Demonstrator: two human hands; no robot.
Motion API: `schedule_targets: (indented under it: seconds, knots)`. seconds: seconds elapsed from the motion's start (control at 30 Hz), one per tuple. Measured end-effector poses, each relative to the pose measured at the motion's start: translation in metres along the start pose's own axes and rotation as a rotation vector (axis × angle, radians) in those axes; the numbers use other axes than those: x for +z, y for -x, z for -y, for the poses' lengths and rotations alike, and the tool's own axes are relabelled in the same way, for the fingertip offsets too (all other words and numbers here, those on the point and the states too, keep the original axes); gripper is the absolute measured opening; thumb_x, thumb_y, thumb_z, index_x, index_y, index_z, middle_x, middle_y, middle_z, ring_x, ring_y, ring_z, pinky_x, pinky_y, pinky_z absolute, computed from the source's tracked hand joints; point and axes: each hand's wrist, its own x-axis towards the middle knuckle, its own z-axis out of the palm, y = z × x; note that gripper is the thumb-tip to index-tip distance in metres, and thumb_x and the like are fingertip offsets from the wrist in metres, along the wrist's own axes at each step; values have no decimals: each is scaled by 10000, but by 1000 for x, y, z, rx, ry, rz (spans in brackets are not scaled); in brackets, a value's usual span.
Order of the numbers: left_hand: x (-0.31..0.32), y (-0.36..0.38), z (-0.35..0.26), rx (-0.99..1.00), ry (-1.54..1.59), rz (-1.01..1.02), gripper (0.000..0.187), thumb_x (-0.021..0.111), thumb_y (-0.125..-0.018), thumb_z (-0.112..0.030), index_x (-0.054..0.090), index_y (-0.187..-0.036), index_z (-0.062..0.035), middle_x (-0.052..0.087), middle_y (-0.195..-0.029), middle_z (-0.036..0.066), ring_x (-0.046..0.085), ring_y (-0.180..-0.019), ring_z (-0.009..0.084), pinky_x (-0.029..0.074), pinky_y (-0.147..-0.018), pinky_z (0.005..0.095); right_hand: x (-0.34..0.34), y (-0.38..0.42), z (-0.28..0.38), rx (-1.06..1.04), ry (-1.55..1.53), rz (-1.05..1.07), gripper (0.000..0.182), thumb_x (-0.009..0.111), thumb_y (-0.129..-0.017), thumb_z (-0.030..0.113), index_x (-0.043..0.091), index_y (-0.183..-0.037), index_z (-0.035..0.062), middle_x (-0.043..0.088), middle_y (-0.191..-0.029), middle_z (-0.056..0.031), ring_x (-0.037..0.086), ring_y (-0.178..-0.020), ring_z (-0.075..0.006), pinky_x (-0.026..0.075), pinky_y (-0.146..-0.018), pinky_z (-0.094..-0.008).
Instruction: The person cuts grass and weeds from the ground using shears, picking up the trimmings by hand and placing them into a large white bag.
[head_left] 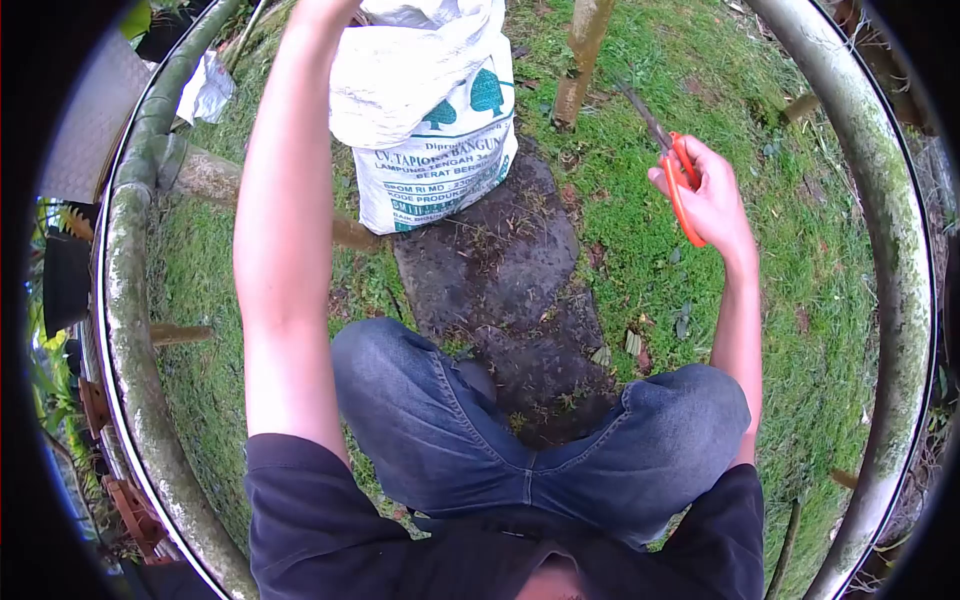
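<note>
My right hand [708, 190] is closed around a pair of orange-handled scissors [684, 160] above the grass. Their dark, narrow blades point up and to the left, away from me. My left arm stretches forward to the top edge, past the left side of a white woven sack [435, 160] with green tree prints and lettering. The left hand itself is cut off by the top edge, so its fingers do not show. The sack stands upright on the ground in front of me, its upper part loose and folded over; its contents are hidden.
Dark stone slabs [500, 280] lie between the sack and my bent knees, with grass [640, 250] around them. A wooden post [580, 65] rises behind the sack. Mossy curved poles [130, 300] run along both sides. White crumpled plastic [207, 88] is at the upper left.
</note>
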Motion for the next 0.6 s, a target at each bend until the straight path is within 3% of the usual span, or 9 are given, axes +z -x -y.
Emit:
schedule_targets:
  seconds: [0.1,0.13,0.17,0.2,0.27,0.3,0.37,0.57,0.6]
  knots:
    - [-13,17,10,-52,-433,308,383,594,-907,-224,643,-1196,22,715,-937,160,674,-847,219,527,-728,360,12,24,-31,15,44,67,291,781,-809,233,610,-901,15,619,-745,-76,575,-691,-148,475,-672,-327]
    - [-1,12,44,-114,-174,227,432,637,-915,-293,661,-1233,-3,726,-1005,202,692,-903,228,539,-763,363,23,37,-52,16,-17,82,252,774,-826,187,577,-888,42,522,-731,37,461,-677,-78,415,-624,-282]
    - [5,36,9,-133,-281,105,282,667,-899,-234,709,-1064,-8,723,-912,181,694,-828,208,548,-729,348,31,51,-73,22,-7,68,256,781,-820,188,590,-891,33,556,-735,18,496,-697,-89,437,-638,-294]
    - [13,3,59,2,-318,265,534,549,-1009,-432,593,-1323,-3,690,-1155,153,672,-1032,207,494,-934,324,36,67,-83,96,40,113,259,780,-820,189,596,-897,25,571,-734,-12,514,-701,-99,442,-636,-308]
    - [22,-10,53,-100,-389,204,724,596,-920,-622,614,-1323,-21,701,-1153,159,688,-996,193,517,-882,318,46,103,-108,144,106,163,244,738,-847,209,607,-922,17,636,-746,-105,601,-679,-207,472,-656,-354]
    - [35,-3,24,-97,-500,51,720,583,-889,-656,680,-1234,-31,723,-1109,197,713,-1010,287,526,-918,390,54,123,-125,187,72,149,239,713,-860,213,610,-933,11,663,-773,-126,642,-709,-250,490,-678,-382]
    - [69,3,-13,188,-683,-208,673,576,-899,-658,683,-1212,-72,719,-1150,145,703,-1026,293,526,-907,383,57,157,-139,338,49,162,264,696,-864,257,612,-890,8,655,-769,-169,636,-713,-357,482,-669,-441]
    - [200,18,-122,437,-448,333,584,586,-929,-586,724,-977,-21,726,-939,189,719,-898,317,546,-812,437,68,245,-237,613,-347,-82,161,673,-848,152,608,-900,13,621,-725,-63,625,-641,-192,480,-596,-359]
    - [229,20,-129,520,-390,466,569,591,-938,-567,720,-990,-15,724,-954,187,714,-917,307,545,-824,433,66,260,-253,689,-463,-144,169,647,-865,106,592,-989,5,648,-766,-36,635,-652,-119,493,-561,-254]
